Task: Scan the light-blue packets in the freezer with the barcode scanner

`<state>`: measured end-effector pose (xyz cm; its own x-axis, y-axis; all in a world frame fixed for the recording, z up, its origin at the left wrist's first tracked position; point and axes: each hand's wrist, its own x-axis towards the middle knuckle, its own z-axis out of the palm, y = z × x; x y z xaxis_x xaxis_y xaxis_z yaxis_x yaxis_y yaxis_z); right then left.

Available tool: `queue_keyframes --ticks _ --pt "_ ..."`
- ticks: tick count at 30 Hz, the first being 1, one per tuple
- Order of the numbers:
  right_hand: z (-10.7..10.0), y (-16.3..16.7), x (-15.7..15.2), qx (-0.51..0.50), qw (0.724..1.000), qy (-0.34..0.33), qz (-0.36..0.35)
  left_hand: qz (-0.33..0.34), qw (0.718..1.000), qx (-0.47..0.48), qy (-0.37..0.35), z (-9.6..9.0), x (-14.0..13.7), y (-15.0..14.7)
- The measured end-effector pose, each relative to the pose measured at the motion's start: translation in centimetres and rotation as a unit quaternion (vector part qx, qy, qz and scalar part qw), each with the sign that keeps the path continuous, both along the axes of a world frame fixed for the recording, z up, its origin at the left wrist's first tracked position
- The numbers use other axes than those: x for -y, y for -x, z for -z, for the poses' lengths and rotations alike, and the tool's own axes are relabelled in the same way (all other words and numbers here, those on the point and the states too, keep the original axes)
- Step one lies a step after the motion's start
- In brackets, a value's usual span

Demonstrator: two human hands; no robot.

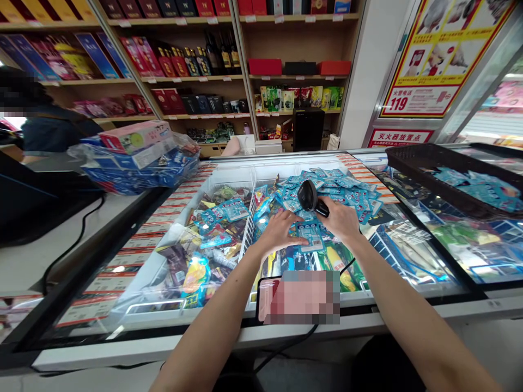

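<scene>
My right hand (341, 220) is wrapped round the handle of a black barcode scanner (307, 195), its head raised above the glass lid of a chest freezer. To its left, my left hand (280, 231) is open, thumb and fingers apart. The thumb tip lies at the edge of a small blue packet (311, 239) with a barcode on it; I cannot tell whether it presses on the packet. Beyond both hands spreads a pile of similar blue packets (347, 188) on the glass. A phone (269, 299), partly blurred out, lies at the freezer's front edge.
Bagged boxes (139, 158) rest at the freezer's left. A dark basket (457, 179) with more blue packets stands on the right. The scanner's black cable (286, 345) hangs over the front edge. At far left is another person (53, 125). Shelves of goods (192, 79) line the back.
</scene>
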<state>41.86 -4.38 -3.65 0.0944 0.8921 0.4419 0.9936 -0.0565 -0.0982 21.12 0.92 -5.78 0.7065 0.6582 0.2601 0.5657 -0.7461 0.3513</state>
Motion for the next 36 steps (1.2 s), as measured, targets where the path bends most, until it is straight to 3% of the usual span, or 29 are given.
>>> queue_keyframes --ticks 9,12,16,20,30,36 --pt "0.1 -0.2 -0.1 -0.001 1.000 -0.003 -0.004 -0.060 0.981 0.108 0.146 -0.4 -1.0 1.3" --pt "0.3 -0.2 -0.1 0.001 1.000 -0.014 -0.006 -0.086 0.953 0.212 0.200 -0.3 -1.8 1.7" --pt "0.0 0.0 0.0 0.004 1.000 0.000 0.000 -0.123 0.891 0.364 0.241 0.5 -3.3 2.4" --pt "0.0 0.1 0.1 0.011 1.000 -0.003 -0.023 -0.139 0.856 0.429 0.253 1.4 -4.2 3.0" --pt "0.3 0.3 -0.7 0.019 0.993 -0.047 -0.106 -0.123 0.863 0.428 0.237 1.5 -4.0 3.1" --pt "-1.9 0.9 -1.5 0.073 0.977 -0.053 -0.194 -0.101 0.857 0.444 0.243 1.5 -4.0 3.3"
